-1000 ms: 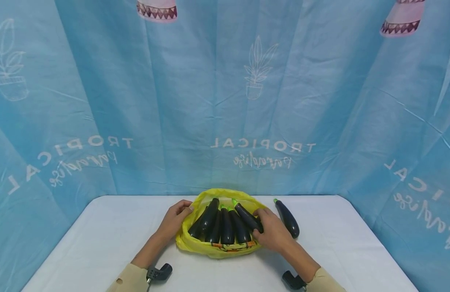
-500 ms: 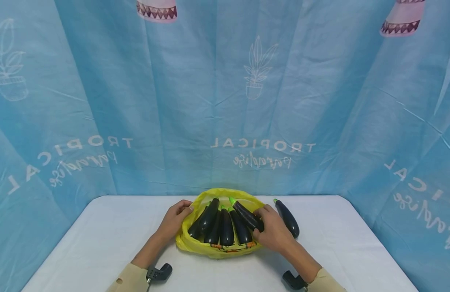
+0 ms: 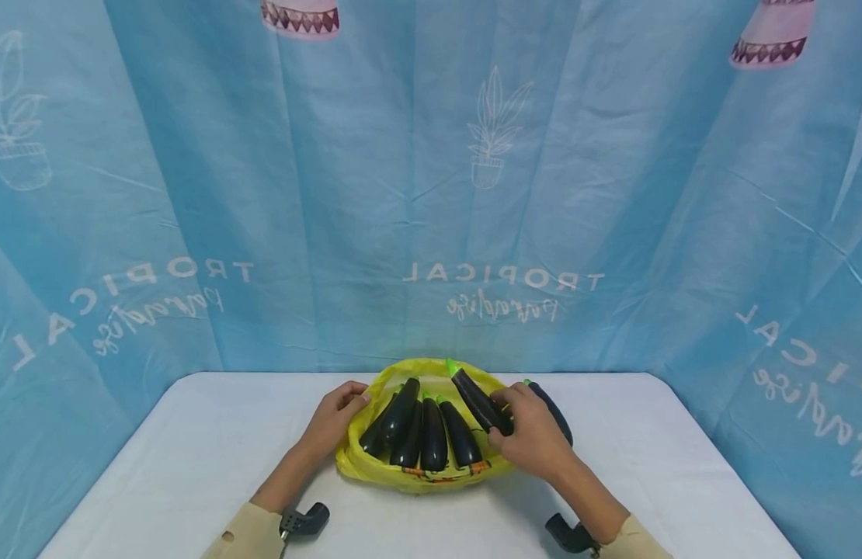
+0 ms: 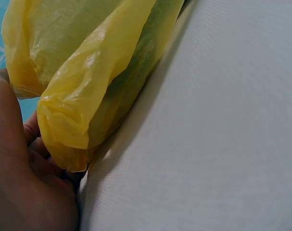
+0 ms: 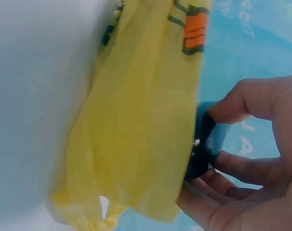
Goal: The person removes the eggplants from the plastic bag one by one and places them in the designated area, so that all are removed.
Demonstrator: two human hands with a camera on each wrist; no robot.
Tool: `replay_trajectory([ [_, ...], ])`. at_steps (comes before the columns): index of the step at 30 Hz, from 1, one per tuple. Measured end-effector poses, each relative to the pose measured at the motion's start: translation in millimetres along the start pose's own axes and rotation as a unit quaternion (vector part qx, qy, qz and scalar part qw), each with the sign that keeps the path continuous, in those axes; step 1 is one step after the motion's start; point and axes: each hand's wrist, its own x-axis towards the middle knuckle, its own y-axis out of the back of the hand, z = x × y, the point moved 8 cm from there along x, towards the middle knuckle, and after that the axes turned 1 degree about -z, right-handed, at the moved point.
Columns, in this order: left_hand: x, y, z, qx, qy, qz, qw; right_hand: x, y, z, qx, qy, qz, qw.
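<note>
A yellow plastic bag (image 3: 410, 483) lies with its mouth wide at the middle of the table, and several dark eggplants (image 3: 434, 439) rest inside, side by side. My left hand (image 3: 335, 419) grips the bag's left rim; in the left wrist view the crumpled yellow edge (image 4: 71, 130) sits against the palm and fingers. At the right side of the mouth, my right hand (image 3: 532, 431) grips another eggplant (image 3: 478, 400) by its thick end, its green stem pointing up and away. In the right wrist view, thumb and fingers close around that eggplant's glossy end (image 5: 203, 144).
One more eggplant (image 3: 553, 407) lies on the white table (image 3: 193, 466) just right of the bag, partly behind my right hand. A blue printed curtain (image 3: 361, 233) stands along the table's far edge and sides.
My right hand has lifted its eggplant a little, up and to the right, apart from those in the bag. The left hand stays at the left rim.
</note>
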Motion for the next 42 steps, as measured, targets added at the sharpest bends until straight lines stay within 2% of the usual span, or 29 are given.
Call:
replay_trajectory([
  [18,0.1,-0.8,-0.9,-0.013,0.002,-0.005,0.9999,2.1,13,9,0.012,-0.001,0.001,0.9999],
  [26,0.1,-0.9,0.0,-0.014,0.0,-0.006,0.9999,3.5,28,16,0.012,-0.017,0.007,0.9998],
  [33,0.9,-0.6,1.5,-0.003,-0.004,-0.005,1.0,4.0,41,21,0.019,-0.009,0.021,0.9996],
  [42,0.8,-1.1,0.0,-0.005,-0.004,-0.006,1.0,2.8,54,38,0.012,-0.019,0.019,0.9995],
])
